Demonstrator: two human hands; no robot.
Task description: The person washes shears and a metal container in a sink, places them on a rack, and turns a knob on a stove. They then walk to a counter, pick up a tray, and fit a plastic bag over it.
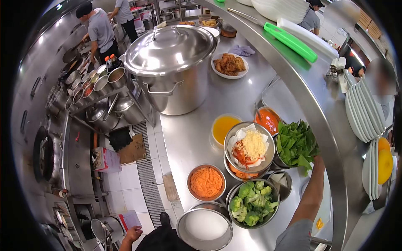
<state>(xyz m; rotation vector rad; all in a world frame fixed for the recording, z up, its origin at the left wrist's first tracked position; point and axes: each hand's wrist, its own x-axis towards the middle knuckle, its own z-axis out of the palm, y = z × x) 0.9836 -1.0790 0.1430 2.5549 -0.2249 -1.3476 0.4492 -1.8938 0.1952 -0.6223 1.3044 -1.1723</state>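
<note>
My left hand is low in the view, over the floor left of the counter, with its fingers curled; I cannot make out anything in it. The right forearm reaches up to the bowl of green leaves, where the leaves and the arm hide the hand's fingers. Left of the leaves, a bowl of grated yellow-white food rests on a bowl of orange pieces. Broccoli fills a metal bowl in front. Shredded carrot is in another bowl, above a wide metal bowl with a white inside.
A large lidded pot stands on the steel counter, near a plate of fried food. Yellow liquid and red sauce sit mid-counter. A raised shelf edge curves along the right. People work at the back.
</note>
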